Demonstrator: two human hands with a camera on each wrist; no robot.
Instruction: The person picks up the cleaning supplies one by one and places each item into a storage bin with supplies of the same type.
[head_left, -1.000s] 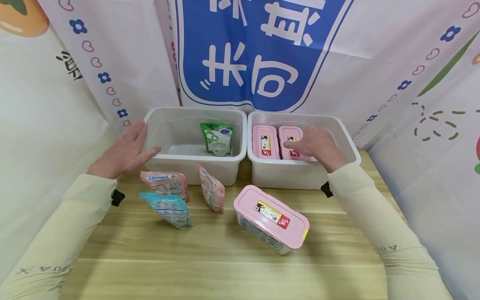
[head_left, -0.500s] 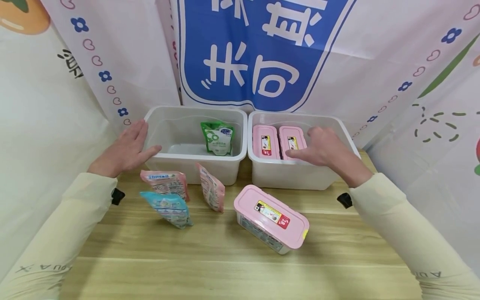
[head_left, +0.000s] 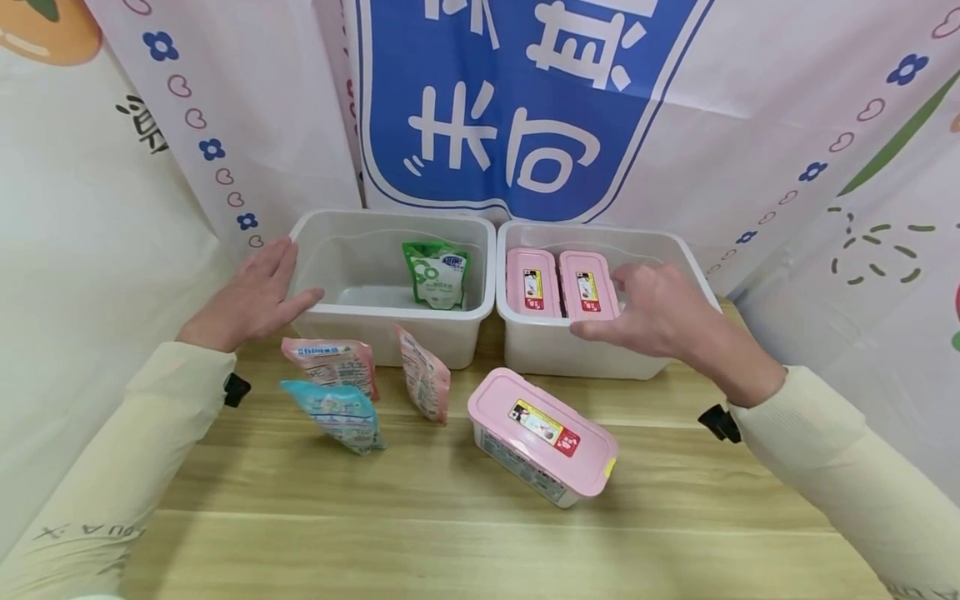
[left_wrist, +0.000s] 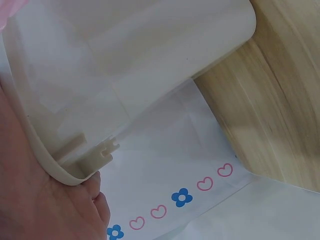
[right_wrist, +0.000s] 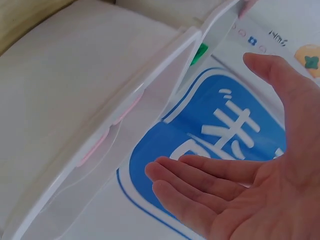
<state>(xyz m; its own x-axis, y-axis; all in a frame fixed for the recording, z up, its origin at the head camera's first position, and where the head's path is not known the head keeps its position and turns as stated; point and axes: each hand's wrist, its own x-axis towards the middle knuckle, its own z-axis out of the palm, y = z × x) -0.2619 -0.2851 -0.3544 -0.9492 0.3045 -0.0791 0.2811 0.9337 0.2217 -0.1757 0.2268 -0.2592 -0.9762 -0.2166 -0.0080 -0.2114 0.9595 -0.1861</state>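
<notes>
My left hand (head_left: pixel 251 296) rests on the left rim of the left white bin (head_left: pixel 375 337), fingers straight; the left wrist view shows the palm against the bin's edge (left_wrist: pixel 50 167). A green-and-white pouch (head_left: pixel 438 279) leans inside that bin. Over the near right part of the right white bin (head_left: pixel 585 354) hovers my right hand (head_left: pixel 660 312), thumb spread and nothing in it. Two pink-lidded boxes (head_left: pixel 532 283) stand side by side in that bin, just left of the fingers. The right wrist view has the open palm (right_wrist: pixel 265 200) beside the bin's rim (right_wrist: pixel 100 120).
On the wooden table (head_left: pixel 450 550), a third pink-lidded box (head_left: pixel 543 429) lies slanted before the right bin. Two pink pouches (head_left: pixel 425 375) and a blue pouch (head_left: pixel 337 412) stand before the left bin. A printed cloth (head_left: pixel 480 187) hangs close behind both bins.
My right hand has drawn back rightward and toward me, off the second boxed lid, leaving both boxes in the bin uncovered. My left hand has stayed on the rim.
</notes>
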